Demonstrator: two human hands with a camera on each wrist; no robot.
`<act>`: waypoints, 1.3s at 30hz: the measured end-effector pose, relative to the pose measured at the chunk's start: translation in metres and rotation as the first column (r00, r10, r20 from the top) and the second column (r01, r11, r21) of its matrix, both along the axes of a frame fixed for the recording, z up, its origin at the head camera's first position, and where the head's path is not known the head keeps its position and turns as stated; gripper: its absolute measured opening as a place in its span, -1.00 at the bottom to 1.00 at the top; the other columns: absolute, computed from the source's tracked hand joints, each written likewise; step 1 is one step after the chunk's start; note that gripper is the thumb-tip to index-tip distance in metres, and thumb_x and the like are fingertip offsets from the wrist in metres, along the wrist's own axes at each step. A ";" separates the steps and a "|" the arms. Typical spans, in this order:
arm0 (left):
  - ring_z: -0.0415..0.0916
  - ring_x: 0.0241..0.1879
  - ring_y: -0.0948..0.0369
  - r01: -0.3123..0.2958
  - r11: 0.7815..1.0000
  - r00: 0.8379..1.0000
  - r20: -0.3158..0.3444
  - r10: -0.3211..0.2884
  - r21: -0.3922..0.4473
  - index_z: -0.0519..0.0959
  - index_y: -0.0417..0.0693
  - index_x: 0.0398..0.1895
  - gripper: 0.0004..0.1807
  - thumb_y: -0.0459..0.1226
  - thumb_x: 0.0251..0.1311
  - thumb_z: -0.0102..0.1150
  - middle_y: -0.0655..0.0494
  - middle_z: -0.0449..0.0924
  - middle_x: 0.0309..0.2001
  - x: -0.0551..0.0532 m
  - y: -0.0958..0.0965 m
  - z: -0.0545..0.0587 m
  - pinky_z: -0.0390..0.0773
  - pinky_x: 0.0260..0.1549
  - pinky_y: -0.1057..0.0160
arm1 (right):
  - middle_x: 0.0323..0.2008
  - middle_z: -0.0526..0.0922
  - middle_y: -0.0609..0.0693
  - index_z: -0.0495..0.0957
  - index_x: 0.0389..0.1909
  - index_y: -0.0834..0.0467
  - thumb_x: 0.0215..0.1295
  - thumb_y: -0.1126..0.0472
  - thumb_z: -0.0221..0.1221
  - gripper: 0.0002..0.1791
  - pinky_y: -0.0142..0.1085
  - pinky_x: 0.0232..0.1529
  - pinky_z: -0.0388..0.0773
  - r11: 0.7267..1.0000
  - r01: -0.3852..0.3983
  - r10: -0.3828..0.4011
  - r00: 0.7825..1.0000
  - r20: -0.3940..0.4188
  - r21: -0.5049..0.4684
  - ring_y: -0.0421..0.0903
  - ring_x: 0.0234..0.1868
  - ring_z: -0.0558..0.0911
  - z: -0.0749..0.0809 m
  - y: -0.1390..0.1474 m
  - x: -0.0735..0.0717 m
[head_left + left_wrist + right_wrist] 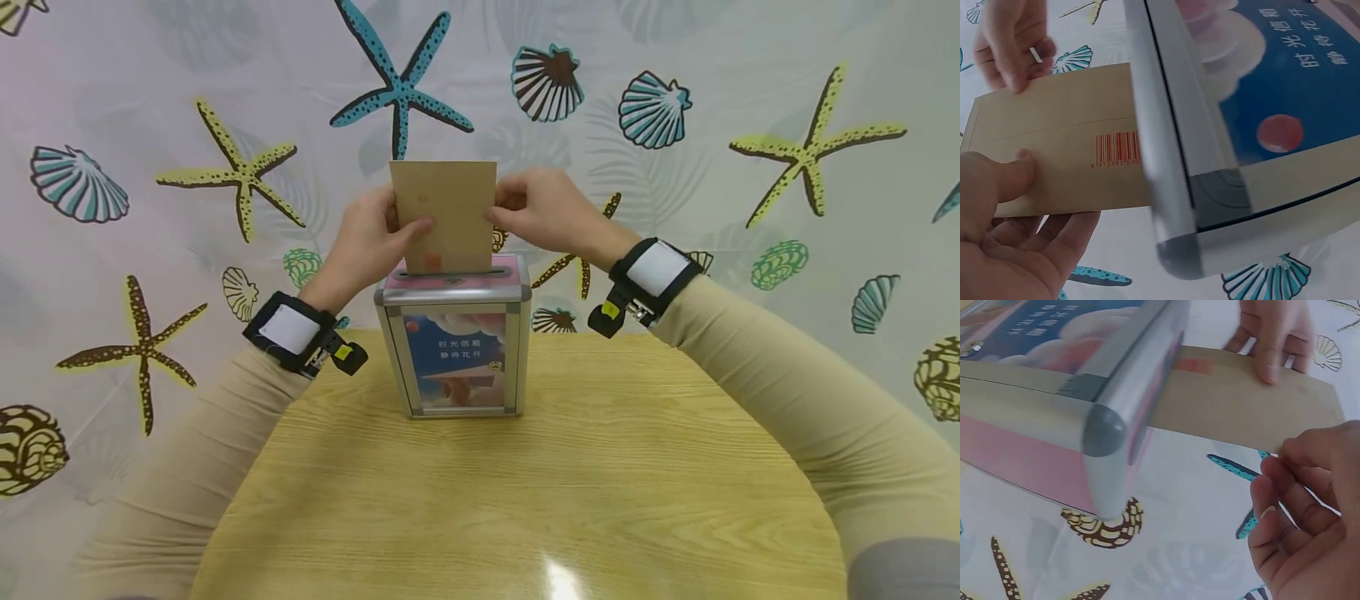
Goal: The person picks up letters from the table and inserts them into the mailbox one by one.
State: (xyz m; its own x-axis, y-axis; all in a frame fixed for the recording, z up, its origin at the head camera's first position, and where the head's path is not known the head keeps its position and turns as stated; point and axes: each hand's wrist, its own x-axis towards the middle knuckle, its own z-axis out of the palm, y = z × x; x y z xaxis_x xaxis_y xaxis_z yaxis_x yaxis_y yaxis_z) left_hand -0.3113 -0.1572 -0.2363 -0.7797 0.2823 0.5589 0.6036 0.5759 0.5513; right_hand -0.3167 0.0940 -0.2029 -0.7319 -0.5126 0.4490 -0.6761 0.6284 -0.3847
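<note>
A brown kraft envelope (450, 212) stands upright over the slot in the pink top (502, 282) of a silver-framed letter box (455, 358); its lower end is at the slot. Along its left edge, my left hand (378, 237) grips it with the thumb in front and the fingers behind. Opposite, my right hand (547, 208) pinches the right edge between thumb and forefinger, the other fingers curled loosely. The left wrist view shows a red barcode (1117, 149) on the envelope close to the box's rim. Whatever part lies inside the box is hidden.
The box stands toward the back of a wooden table (600, 467). Close behind hangs a white cloth (697, 200) printed with starfish and shells. Both wrists wear black straps (652, 279) with small cameras.
</note>
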 end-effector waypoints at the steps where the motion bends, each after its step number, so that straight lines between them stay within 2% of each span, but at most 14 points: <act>1: 0.64 -0.11 0.07 0.001 1.000 1.000 0.014 -0.001 -0.002 0.47 -0.25 0.08 -0.60 -0.24 0.25 0.27 -0.18 0.64 -0.02 -0.001 -0.001 -0.003 0.65 -0.11 0.05 | -0.35 0.72 -0.01 0.65 -0.29 0.14 0.32 0.13 0.20 -0.84 -0.25 -0.23 0.50 1.000 0.003 -0.003 1.000 -0.011 -0.016 -0.20 -0.34 0.62 0.003 0.000 0.000; 9: 0.64 -0.15 0.09 0.013 1.000 0.999 0.043 -0.012 -0.016 0.47 -0.23 0.06 -0.63 -0.25 0.27 0.26 -0.16 0.64 -0.06 -0.006 -0.004 -0.019 0.66 -0.19 0.05 | -0.34 0.72 -0.02 0.67 -0.24 0.14 0.32 0.16 0.20 -0.86 -0.36 -0.24 0.52 0.993 -0.038 0.031 0.997 -0.068 -0.109 -0.28 -0.36 0.62 0.015 0.000 0.000; 17: 0.63 -0.16 0.10 0.010 1.000 0.998 0.058 -0.009 -0.017 0.49 -0.21 0.04 -0.63 -0.23 0.25 0.27 -0.15 0.65 -0.09 -0.007 -0.006 -0.025 0.65 -0.17 0.05 | -0.40 0.72 0.00 0.68 -0.27 0.17 0.29 0.25 0.22 -0.90 -0.37 -0.33 0.52 0.992 -0.095 0.085 0.988 -0.126 -0.078 -0.25 -0.41 0.62 0.011 -0.002 -0.003; 22: 0.63 -0.23 0.17 -0.003 0.999 0.999 0.034 0.002 0.032 0.48 -0.15 0.04 -0.62 -0.19 0.24 0.29 -0.07 0.65 -0.14 -0.008 -0.008 -0.021 0.66 -0.22 0.11 | -0.39 0.72 0.02 0.69 -0.27 0.18 0.28 0.26 0.22 -0.90 -0.35 -0.33 0.54 0.990 -0.125 0.119 0.988 -0.102 -0.060 -0.24 -0.42 0.62 0.003 -0.005 -0.005; 25: 0.58 -0.34 0.20 -0.018 0.999 1.000 0.008 0.018 0.045 0.48 -0.10 0.02 -0.64 -0.17 0.24 0.28 -0.03 0.66 -0.21 -0.008 -0.009 -0.018 0.60 -0.30 0.18 | -0.39 0.74 0.06 0.69 -0.27 0.21 0.28 0.28 0.23 -0.89 -0.31 -0.33 0.56 0.985 -0.161 0.155 0.984 -0.085 -0.059 -0.21 -0.42 0.64 -0.004 -0.008 -0.008; 29: 0.57 -0.34 0.22 0.002 0.999 0.999 -0.032 -0.001 0.045 0.52 -0.09 -0.01 -0.71 -0.21 0.25 0.27 -0.01 0.71 -0.21 -0.009 -0.009 -0.017 0.57 -0.27 0.19 | -0.38 0.75 0.05 0.70 -0.27 0.21 0.27 0.30 0.23 -0.90 -0.28 -0.32 0.59 0.983 -0.174 0.172 0.984 -0.057 -0.049 -0.20 -0.40 0.66 -0.015 -0.011 -0.011; 34: 0.60 -0.31 0.21 0.054 0.998 0.997 -0.051 -0.055 -0.024 0.64 -0.14 -0.16 -0.86 -0.29 0.27 0.25 -0.02 0.72 -0.23 -0.012 -0.010 -0.024 0.61 -0.25 0.14 | -0.38 0.73 0.03 0.67 -0.23 0.21 0.28 0.30 0.22 -0.89 -0.26 -0.32 0.57 0.988 -0.157 0.157 0.988 -0.010 -0.007 -0.19 -0.39 0.63 -0.027 -0.013 -0.012; 39: 0.61 -0.34 0.22 0.059 0.989 0.997 -0.041 -0.065 -0.136 0.70 -0.11 -0.23 -0.89 -0.28 0.25 0.26 0.00 0.72 -0.27 -0.014 -0.009 -0.030 0.60 -0.29 0.13 | -0.36 0.71 0.00 0.66 -0.23 0.16 0.30 0.29 0.19 -0.90 -0.23 -0.31 0.55 0.992 -0.116 0.114 0.991 0.063 0.039 -0.17 -0.36 0.62 -0.036 -0.013 -0.012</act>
State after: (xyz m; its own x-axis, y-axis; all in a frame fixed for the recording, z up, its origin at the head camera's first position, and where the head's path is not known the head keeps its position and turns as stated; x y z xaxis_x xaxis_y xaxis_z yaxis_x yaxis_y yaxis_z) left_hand -0.3253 -0.1661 -0.2667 -0.7335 0.4040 0.5466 0.6626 0.6039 0.4429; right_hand -0.3286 0.0808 -0.2392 -0.6922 -0.6127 0.3813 -0.7210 0.5645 -0.4019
